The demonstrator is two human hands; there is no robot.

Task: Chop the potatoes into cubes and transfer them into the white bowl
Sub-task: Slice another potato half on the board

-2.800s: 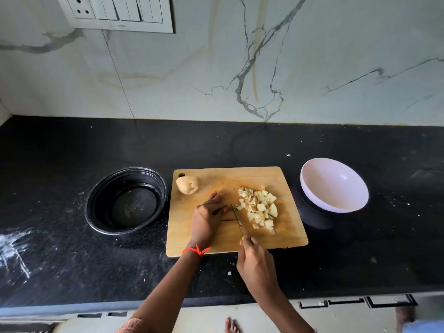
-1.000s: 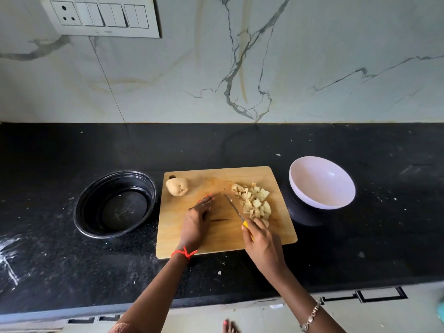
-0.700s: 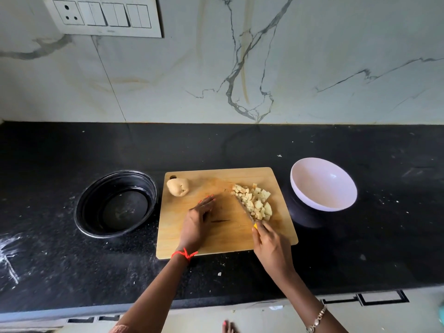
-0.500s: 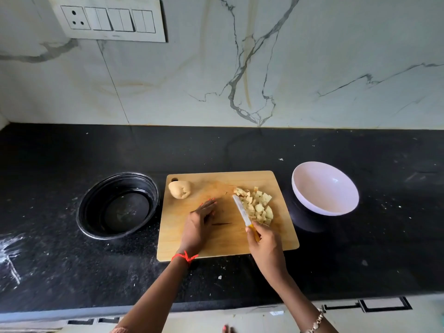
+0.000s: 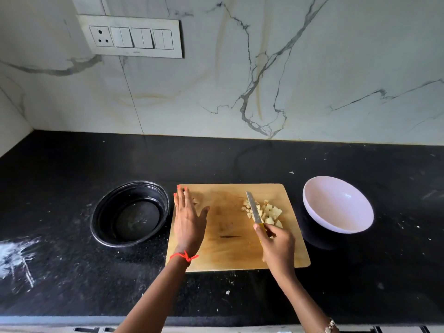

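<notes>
Potato cubes piled on a cutting board, knife in hand.
On the black counter (image 5: 72, 272) lies the cutting board (image 5: 230, 251), with the white bowl (image 5: 336, 207) at its 3 o'clock and a black bowl (image 5: 131, 213) at 9. The left hand (image 5: 188, 222), fingers straight and spread, covers the board's 10 o'clock corner. The right hand (image 5: 278, 246) grips the knife (image 5: 254, 207), blade beside the potato cubes (image 5: 270, 211) heaped at 2 o'clock.
</notes>
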